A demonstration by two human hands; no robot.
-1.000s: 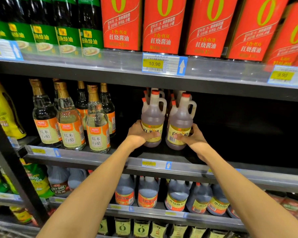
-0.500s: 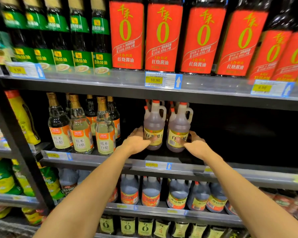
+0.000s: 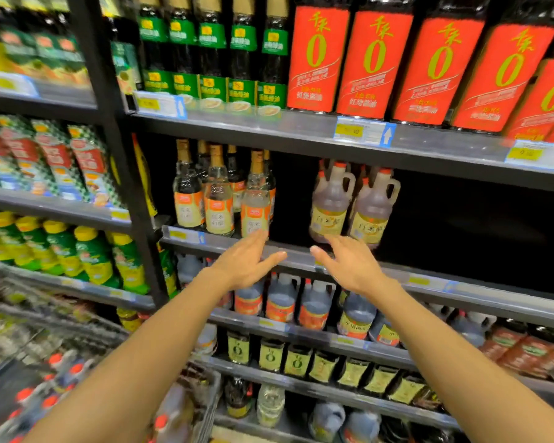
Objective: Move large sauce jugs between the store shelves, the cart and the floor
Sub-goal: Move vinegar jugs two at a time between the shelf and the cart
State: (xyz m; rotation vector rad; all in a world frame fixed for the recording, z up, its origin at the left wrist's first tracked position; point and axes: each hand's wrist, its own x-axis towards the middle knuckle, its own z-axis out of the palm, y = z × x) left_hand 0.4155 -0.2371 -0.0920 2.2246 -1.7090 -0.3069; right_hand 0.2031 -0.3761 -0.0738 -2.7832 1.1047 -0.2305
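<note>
- Both hands, left hand [image 3: 248,263] and right hand [image 3: 352,266], hovering wide, holding nothing.
- Risking fingers clipping the front jugs [image 3: 352,209] off the shelf edge [image 3: 295,251].

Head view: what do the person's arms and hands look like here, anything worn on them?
Both arms are bare along all that shows, from the lower frame edge to the wrists: no sleeves in view. The left hand and right hand wear no gloves, and no watch, bracelet or ring can be seen. The picture is somewhat blurred, so small details like nails cannot be judged.
</note>
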